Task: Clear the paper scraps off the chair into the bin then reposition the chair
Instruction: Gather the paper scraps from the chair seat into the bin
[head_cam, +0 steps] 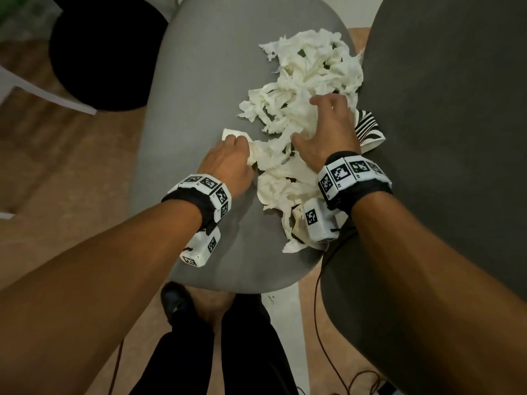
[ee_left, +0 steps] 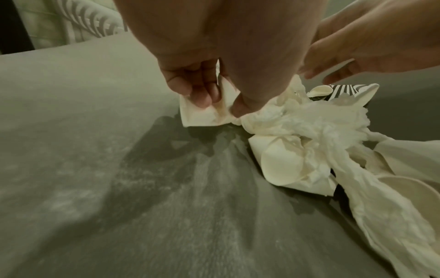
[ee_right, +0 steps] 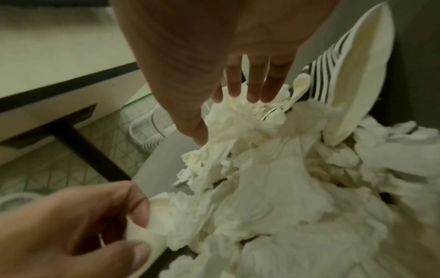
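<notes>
A heap of torn white paper scraps (head_cam: 308, 89) (ee_right: 273, 169) covers the right half of the grey chair seat (head_cam: 199, 95) (ee_left: 95, 169). My left hand (head_cam: 231, 158) (ee_left: 214, 101) pinches a stiff white scrap (ee_left: 197, 116) at the heap's left edge, fingers curled round it. Over the heap's middle, my right hand (head_cam: 325, 126) (ee_right: 235, 101) is spread, its straight fingertips (ee_right: 252, 94) touching the paper. A black-and-white striped paper plate (head_cam: 368, 126) (ee_right: 338, 75) leans at the seat's right edge against the dark backrest (head_cam: 445, 138).
A round black bin (head_cam: 105, 52) stands on the floor at the upper left of the chair. A white furniture leg (head_cam: 42, 89) lies beside it. My feet and dark trousers (head_cam: 211, 337) are at the seat's near edge, with red cables (head_cam: 319, 323) trailing on the floor.
</notes>
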Demonstrator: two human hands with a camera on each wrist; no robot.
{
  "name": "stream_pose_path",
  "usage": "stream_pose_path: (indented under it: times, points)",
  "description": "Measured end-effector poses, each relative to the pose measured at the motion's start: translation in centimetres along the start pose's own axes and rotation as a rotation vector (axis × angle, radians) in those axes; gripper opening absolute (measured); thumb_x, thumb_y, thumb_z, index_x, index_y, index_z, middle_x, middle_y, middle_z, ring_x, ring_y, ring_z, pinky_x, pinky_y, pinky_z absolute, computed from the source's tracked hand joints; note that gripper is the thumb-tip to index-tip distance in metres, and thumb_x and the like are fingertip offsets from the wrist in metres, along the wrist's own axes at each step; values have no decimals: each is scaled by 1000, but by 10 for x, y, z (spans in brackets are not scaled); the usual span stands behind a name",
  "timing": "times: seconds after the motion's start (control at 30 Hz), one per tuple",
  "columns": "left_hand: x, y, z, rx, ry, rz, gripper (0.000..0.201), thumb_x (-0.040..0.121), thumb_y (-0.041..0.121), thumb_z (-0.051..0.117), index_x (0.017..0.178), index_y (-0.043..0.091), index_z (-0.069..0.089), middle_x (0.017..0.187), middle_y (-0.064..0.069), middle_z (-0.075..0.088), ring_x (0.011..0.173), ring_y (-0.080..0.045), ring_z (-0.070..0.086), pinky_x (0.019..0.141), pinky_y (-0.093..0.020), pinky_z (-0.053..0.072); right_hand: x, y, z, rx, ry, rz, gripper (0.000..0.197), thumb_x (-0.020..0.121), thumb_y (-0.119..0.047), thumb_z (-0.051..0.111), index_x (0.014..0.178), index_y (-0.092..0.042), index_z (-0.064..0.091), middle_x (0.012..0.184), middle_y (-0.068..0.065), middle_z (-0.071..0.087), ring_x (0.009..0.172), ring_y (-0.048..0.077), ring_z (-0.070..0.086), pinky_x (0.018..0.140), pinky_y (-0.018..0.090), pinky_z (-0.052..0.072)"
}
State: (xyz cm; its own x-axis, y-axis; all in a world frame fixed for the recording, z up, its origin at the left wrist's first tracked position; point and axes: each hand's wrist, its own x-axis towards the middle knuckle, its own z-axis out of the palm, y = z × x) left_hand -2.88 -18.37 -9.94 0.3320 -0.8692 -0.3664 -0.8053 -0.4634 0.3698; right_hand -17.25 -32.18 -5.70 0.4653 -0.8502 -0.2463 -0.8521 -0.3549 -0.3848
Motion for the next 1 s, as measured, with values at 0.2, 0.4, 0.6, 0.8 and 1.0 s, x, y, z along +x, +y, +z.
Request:
stream_pose_path:
  times: [0.2, 0.4, 0.6, 0.8, 1.0]
  points:
    - [-17, -17, 1, -55, 19, -56, 25, 88, 23, 55, 110, 12, 51, 117, -10, 54, 100, -32, 55, 84, -44, 48, 32, -11, 8, -198, -151, -37, 88, 82, -32, 74, 153, -29, 21, 152, 10, 38, 136, 36, 43, 110, 50, 39]
    - [-33, -32, -5, -148, 98, -137, 25, 88, 27, 55, 109, 15, 48, 118, -5, 53, 102, -28, 53, 84, -40, 46, 22, -14, 28, -271, -172, -130, 36, 95, -16, 49, 129, -6, 53, 125, 19, 56, 118, 39, 53, 97, 43, 46]
    - [-48, -39, -12, -228, 168, -171, 25, 84, 30, 57, 103, 18, 45, 115, -2, 53, 98, -25, 52, 77, -34, 41, -2, -26, 32, -188, -233, -77, 62, 88, -40, 64, 132, -4, 42, 136, 17, 46, 124, 33, 49, 100, 41, 43]
    - [-80, -62, -18, -311, 226, -198, 26, 85, 29, 58, 105, 17, 48, 118, -2, 53, 100, -25, 54, 79, -33, 43, -19, -56, 33, -221, -134, -226, 41, 90, 1, 49, 130, -8, 44, 112, 23, 62, 104, 43, 60, 87, 47, 52]
    - [-123, -119, -24, -403, 282, -326, 25, 84, 28, 60, 104, 21, 47, 106, -1, 58, 90, -27, 58, 75, -32, 44, -31, -124, 20, 1, 43, -263, 43, 87, -37, 63, 118, -9, 56, 116, 14, 61, 105, 33, 58, 85, 36, 44]
